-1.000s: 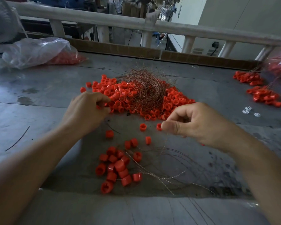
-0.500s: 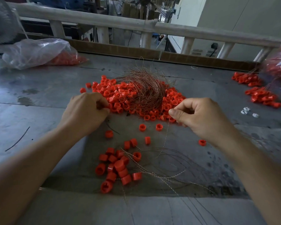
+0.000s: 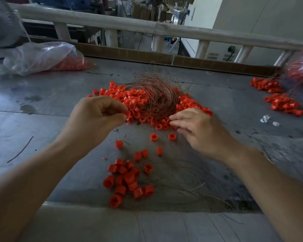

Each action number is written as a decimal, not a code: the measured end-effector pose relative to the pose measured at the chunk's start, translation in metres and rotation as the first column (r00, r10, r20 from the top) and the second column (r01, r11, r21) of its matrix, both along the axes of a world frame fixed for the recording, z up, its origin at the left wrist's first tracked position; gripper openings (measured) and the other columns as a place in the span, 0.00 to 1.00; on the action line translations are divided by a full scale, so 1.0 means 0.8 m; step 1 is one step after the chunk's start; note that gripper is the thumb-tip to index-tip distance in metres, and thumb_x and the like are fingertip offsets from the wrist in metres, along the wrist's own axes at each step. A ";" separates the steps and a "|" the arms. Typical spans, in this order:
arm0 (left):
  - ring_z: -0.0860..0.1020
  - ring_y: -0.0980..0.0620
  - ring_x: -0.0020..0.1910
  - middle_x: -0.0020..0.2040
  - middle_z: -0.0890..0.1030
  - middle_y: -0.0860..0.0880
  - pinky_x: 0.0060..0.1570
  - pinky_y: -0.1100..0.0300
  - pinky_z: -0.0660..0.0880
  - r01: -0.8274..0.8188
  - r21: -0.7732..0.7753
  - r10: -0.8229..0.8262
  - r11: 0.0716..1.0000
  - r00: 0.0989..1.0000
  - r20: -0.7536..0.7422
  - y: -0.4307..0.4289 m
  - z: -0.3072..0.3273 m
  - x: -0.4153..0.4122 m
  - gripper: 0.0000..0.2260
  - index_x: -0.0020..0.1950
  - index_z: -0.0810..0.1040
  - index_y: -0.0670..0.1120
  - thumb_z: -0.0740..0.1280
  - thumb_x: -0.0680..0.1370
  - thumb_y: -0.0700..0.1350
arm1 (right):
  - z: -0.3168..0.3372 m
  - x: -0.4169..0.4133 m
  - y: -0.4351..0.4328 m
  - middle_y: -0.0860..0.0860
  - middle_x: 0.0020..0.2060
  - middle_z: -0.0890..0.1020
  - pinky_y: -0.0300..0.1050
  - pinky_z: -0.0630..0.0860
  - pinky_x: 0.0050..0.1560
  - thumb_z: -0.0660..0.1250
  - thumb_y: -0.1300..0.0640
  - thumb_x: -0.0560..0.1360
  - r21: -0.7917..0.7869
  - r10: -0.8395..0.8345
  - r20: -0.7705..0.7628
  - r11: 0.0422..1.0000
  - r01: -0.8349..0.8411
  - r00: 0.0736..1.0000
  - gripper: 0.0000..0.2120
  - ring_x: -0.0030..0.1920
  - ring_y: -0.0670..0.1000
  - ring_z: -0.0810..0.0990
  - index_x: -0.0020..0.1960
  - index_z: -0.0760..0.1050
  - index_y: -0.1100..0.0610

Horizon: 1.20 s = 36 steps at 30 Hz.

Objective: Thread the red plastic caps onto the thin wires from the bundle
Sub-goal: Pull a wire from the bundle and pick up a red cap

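Note:
A tangled bundle of thin copper-coloured wires (image 3: pixel 157 98) lies on a heap of red plastic caps (image 3: pixel 133 96) in the middle of the grey metal table (image 3: pixel 42 105). My left hand (image 3: pixel 94 121) hovers at the heap's left edge, thumb and forefinger curled and pinching a red cap. My right hand (image 3: pixel 199 130) reaches forward with loosely straight fingers, their tips on the caps at the bundle's near edge. Whether it holds a wire is hidden. A smaller cluster of red caps (image 3: pixel 128 179) lies near me, with thin wires (image 3: pixel 191 187) trailing to the right of it.
A clear plastic bag of red caps (image 3: pixel 42 56) lies at the back left. More red caps (image 3: pixel 280 103) and another blurred bag (image 3: pixel 301 70) are at the right edge, with small white pieces (image 3: pixel 266 119) near them. A loose dark wire (image 3: pixel 21 151) lies left. A white railing (image 3: pixel 147 27) borders the far side.
My right hand has moved forward to the bundle's near edge and its pinch has loosened. My left hand has lifted a little and its fingers have parted more.

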<state>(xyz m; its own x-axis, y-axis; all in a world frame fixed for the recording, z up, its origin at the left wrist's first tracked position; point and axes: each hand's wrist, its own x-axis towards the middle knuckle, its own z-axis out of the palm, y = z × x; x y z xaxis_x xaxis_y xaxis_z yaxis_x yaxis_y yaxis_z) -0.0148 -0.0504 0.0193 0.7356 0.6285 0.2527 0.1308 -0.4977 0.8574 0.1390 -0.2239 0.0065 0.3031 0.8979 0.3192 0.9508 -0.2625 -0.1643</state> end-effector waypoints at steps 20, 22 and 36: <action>0.83 0.52 0.39 0.38 0.85 0.50 0.38 0.68 0.77 0.427 -0.338 -0.354 0.839 0.899 0.256 -0.037 0.007 -0.003 0.16 0.41 0.84 0.54 0.72 0.54 0.47 | 0.055 -0.033 -0.022 0.45 0.42 0.74 0.35 0.70 0.42 0.64 0.65 0.75 0.717 0.152 0.009 0.688 -0.112 0.988 0.08 0.41 0.43 0.75 0.48 0.73 0.53; 0.83 0.52 0.39 0.38 0.85 0.50 0.38 0.68 0.77 0.435 -0.340 -0.360 0.834 0.895 0.262 -0.037 0.008 -0.004 0.16 0.41 0.84 0.54 0.73 0.54 0.48 | 0.050 -0.039 -0.018 0.44 0.41 0.74 0.32 0.69 0.42 0.65 0.65 0.74 0.671 0.154 -0.008 0.733 -0.109 0.988 0.07 0.41 0.41 0.74 0.48 0.73 0.55; 0.83 0.53 0.40 0.39 0.85 0.48 0.39 0.69 0.77 0.472 -0.346 -0.377 0.811 0.874 0.307 -0.043 0.006 -0.007 0.16 0.41 0.84 0.52 0.73 0.54 0.48 | 0.037 -0.064 -0.009 0.48 0.36 0.76 0.30 0.70 0.39 0.66 0.63 0.71 0.538 0.167 -0.221 0.843 -0.023 0.961 0.03 0.38 0.44 0.74 0.43 0.78 0.58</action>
